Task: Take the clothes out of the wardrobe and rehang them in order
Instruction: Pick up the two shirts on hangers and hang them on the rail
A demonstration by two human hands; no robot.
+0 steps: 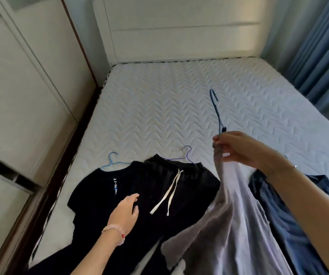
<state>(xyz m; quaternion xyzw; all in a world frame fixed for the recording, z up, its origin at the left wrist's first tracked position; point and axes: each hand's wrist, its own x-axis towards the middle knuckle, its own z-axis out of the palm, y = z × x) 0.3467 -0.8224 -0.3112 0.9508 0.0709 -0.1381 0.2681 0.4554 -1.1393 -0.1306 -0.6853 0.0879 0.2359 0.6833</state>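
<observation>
one grey garment (233,215) hung above the mattress (179,96), pinched at its top together with a blue hanger (216,110) by the right hand (239,149). left hand (126,211) was loose-fingered and held nothing, over the black t-shirt (96,191) and black shorts (189,185); contact unclear. risks: cloth slipping off the hanger from that thin pinch; trailing hem dragging the laid-out pieces askew.
</observation>
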